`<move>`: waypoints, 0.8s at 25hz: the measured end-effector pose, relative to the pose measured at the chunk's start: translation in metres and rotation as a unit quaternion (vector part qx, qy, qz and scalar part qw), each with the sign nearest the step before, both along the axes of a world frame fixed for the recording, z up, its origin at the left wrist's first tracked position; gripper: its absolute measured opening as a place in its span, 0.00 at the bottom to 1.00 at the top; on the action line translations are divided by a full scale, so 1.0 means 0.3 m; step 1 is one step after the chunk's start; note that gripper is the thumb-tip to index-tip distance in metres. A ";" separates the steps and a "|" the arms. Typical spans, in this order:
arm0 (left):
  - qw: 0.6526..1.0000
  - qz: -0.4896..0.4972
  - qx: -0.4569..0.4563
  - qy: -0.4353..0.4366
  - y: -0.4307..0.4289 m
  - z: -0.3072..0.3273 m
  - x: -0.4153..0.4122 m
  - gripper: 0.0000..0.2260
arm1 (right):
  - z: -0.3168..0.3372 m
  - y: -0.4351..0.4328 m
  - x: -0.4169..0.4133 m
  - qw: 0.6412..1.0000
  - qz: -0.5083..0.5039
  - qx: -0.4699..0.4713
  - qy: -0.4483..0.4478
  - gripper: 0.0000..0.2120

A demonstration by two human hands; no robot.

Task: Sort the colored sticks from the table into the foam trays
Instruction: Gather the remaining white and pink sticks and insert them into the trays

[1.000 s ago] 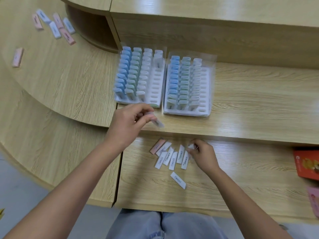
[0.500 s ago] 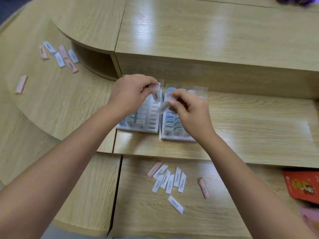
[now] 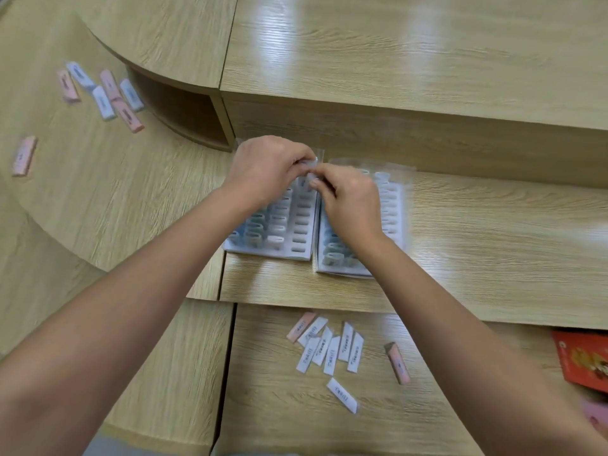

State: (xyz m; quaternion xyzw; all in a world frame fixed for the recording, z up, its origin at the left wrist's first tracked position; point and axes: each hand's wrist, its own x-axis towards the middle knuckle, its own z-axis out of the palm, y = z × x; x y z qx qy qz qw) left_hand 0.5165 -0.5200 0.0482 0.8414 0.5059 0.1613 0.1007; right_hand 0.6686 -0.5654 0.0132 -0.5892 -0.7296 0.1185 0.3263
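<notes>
two part-filled foam trays [image 3: 291,255] sit side by side, loose white sticks [image 3: 332,349] nearby.

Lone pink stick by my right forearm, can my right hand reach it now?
Probably yes: the pink stick lies bare on the table, nothing over it. The right hand is up over the trays, though, and would have to draw back first.

Bright, even light from above; moderate motion blur.
Pale glare streaks lie across the upper counter [image 3: 296,51]. My left grip [image 3: 266,166], right grip [image 3: 348,199] and the foam trays [image 3: 302,238] are smeared; shadows are soft, and straight edges bow toward the frame borders.
</notes>
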 end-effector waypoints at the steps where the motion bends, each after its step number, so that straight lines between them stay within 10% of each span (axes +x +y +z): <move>1: 1.000 -0.006 -0.002 -0.007 0.003 -0.006 -0.002 0.12 | 0.000 0.002 -0.001 1.000 -0.002 0.003 -0.010 0.07; 20: 0.997 0.011 0.064 -0.049 -0.036 -0.073 -0.014 0.07 | -0.004 0.003 -0.028 0.999 -0.009 0.029 -0.037 0.05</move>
